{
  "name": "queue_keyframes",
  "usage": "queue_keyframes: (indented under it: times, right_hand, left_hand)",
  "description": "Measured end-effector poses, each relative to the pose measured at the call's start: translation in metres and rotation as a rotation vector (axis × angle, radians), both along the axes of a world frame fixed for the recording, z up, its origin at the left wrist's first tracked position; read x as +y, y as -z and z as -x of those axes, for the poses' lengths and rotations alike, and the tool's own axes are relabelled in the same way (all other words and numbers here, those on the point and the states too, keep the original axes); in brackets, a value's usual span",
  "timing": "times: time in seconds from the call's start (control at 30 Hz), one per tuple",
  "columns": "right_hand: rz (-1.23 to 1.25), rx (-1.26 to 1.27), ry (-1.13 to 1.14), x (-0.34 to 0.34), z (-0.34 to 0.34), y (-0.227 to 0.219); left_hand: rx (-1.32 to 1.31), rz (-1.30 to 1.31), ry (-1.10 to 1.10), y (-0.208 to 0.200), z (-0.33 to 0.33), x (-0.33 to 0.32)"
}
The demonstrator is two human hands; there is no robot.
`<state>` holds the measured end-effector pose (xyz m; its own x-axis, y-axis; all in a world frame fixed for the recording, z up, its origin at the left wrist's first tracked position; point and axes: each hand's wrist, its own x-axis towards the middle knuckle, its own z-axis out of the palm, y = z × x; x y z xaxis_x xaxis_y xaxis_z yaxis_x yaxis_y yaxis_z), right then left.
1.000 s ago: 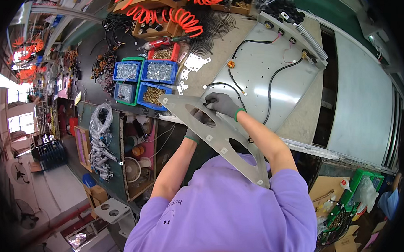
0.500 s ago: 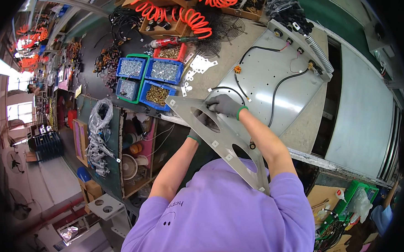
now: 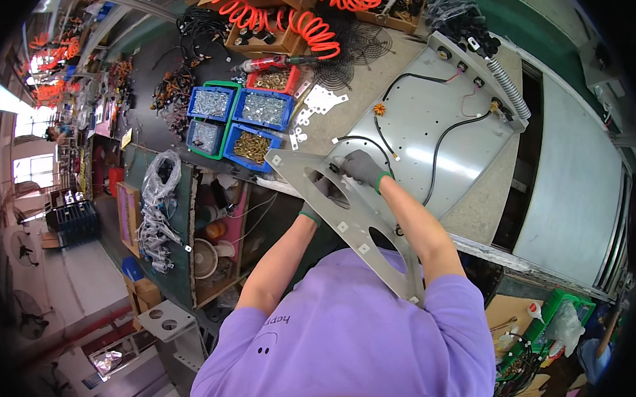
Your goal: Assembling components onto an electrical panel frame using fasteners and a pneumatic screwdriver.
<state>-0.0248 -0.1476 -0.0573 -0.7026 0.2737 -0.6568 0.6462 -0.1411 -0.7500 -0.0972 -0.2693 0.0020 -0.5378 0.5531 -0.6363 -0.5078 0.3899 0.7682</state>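
A flat grey metal panel point(image 3: 308, 189) with large round cutouts lies slanted against my body, its far end by the bench edge. My left hand point(image 3: 321, 191), in a dark grey glove, is under the panel. Part of it shows through the far cutout, and most of its fingers are hidden. At the panel's upper edge, beside that cutout, my gloved right hand point(image 3: 363, 168) has its fingers closed around a small black part point(image 3: 335, 168), too small to name. A large grey sheet-metal plate point(image 3: 426, 132) with black cables lies beyond my right hand.
Blue bins point(image 3: 264, 108) of screws and brass fittings stand at the far left, near a red bin point(image 3: 274, 79) and a red power tool point(image 3: 266, 63). Orange coiled hoses point(image 3: 316, 34) hang above. White flat brackets point(image 3: 315, 106) lie beside the bins. A corrugated tube point(image 3: 509, 90) runs along the plate's raised edge.
My right hand has turned slightly at the panel's edge, and the small black part at its fingertips now shows. The panel stays almost in place; the whole view has shifted a little.
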Motion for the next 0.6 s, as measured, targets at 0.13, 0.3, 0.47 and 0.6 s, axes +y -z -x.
queue_keyframes:
  times: [0.13,0.3,0.47,0.6]
  right_hand:
    - [-0.125,0.02,0.102,-0.013,-0.01,-0.013]
    - [0.115,0.237,0.365,-0.018,-0.011,0.0]
    - [-0.036,0.214,0.241,-0.023,-0.006,-0.004]
    - [0.213,0.149,0.453,-0.016,-0.011,-0.001]
  left_hand:
    - [-0.033,-0.076,-0.056,-0.001,-0.002,-0.002]
    - [0.037,-0.012,-0.078,-0.001,-0.003,-0.001]
    - [-0.028,-0.027,-0.042,-0.012,-0.004,0.004]
    - [-0.08,-0.041,-0.095,-0.018,-0.008,0.006]
